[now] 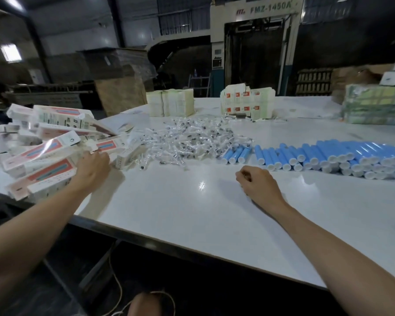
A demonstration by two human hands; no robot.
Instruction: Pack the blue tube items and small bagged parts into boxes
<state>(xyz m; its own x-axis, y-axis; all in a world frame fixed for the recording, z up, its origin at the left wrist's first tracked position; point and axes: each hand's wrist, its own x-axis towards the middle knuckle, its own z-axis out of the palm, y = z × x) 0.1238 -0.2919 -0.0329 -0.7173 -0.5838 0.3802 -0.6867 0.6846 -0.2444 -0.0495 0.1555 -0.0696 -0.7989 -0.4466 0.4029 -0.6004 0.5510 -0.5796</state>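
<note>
On the white table (192, 208), taking the heap of small bagged parts (192, 142) at its middle as our landmark, we see to the left of that heap a loose pile of white and red boxes (46, 151), many lying tilted over one another. Our left hand (92, 166) rests at the pile's near right edge, fingers spread over a box; whether its grip has closed on that box we cannot tell. Behind the heap, further back on the table, stand stacks of flat carton blanks (170, 102) and, a little to the right, a second stack with red marks (246, 102). Nearer to us than the heap and to its right, our right hand (258, 182) sits on bare table with fingers curled in a narrow grip, apparently holding nothing. Right of the heap and just beside it, the blue tube items (324, 156) lie in rows, white ends toward us.
</note>
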